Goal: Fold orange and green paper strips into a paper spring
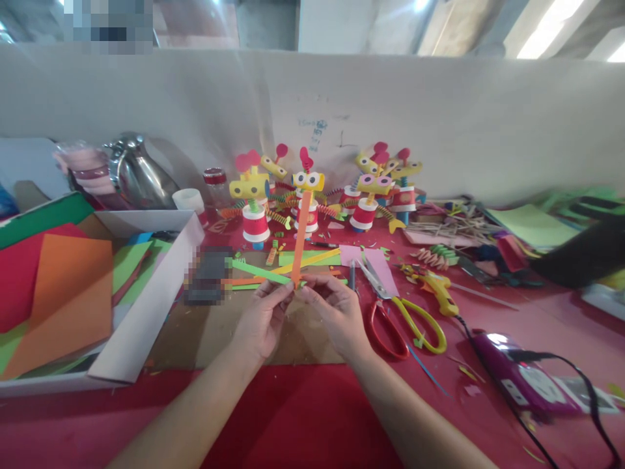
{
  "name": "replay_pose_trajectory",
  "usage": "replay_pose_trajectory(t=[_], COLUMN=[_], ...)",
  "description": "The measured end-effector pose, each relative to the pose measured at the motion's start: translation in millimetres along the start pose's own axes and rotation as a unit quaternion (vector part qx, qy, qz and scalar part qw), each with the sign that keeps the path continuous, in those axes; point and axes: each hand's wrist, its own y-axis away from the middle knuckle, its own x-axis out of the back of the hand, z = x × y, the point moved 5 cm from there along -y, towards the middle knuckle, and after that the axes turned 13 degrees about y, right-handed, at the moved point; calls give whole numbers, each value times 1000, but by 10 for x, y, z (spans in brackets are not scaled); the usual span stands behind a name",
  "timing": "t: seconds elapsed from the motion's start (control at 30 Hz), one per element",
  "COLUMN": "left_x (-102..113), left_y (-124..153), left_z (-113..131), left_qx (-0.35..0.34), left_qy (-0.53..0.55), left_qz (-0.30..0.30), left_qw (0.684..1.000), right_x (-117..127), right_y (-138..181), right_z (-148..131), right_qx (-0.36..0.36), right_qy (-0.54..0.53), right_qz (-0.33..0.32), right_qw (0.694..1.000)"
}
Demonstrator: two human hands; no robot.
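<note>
My left hand (263, 319) and my right hand (334, 311) meet over a brown cardboard mat (205, 332). Both pinch the lower end of an orange paper strip (301, 234) that stands upright between the fingertips. A green paper strip (258, 271) runs from the same pinch out to the left, lying crosswise to the orange one. More green and yellow strips (312, 259) lie on the table just behind my hands.
Scissors with one red and one yellow handle (395, 312) lie right of my hands, then a yellow glue gun (439, 290) and a purple power strip (517, 378). Paper-cup figures (303, 195) stand at the back. A white box of coloured paper (63, 286) sits left.
</note>
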Motion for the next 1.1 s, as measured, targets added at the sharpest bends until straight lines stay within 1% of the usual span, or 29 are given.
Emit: replay_pose_trajectory(t=[0.13, 0.23, 0.3, 0.47, 0.53, 0.7, 0.87, 1.0, 1.1], left_x=[-14, -19, -17, -12, -18, -34, -44, -6, -19], left_y=[4, 20, 23, 4, 5, 43, 42, 23, 31], left_z=[-23, -25, -20, -15, -10, -7, -15, -10, 5], left_qx=[-5, -13, -18, -10, -8, -12, -21, -24, -36], left_qy=[2, -17, -34, -61, -79, -116, -134, -142, -155], left_qz=[-10, -1, 2, -5, -5, 2, -17, 0, -11], left_qw=[1000, 1000, 999, 998, 997, 993, 991, 990, 987], right_x=[1, 20, 22, -6, -3, 9, 1, -32, -49], right_y=[34, 43, 42, 15, 6, 7, 10, 13, 16], right_z=[5, 31, 49, 82, 83, 103, 119, 128, 125], right_qx=[19, 40, 36, -34, -48, -60, -60, -81, -99], right_qy=[47, 102, 112, 35, 33, 52, 49, 11, -18], right_qz=[15, 29, 30, 10, 11, 7, 4, -16, -28], right_qw=[999, 994, 993, 999, 998, 997, 997, 997, 995])
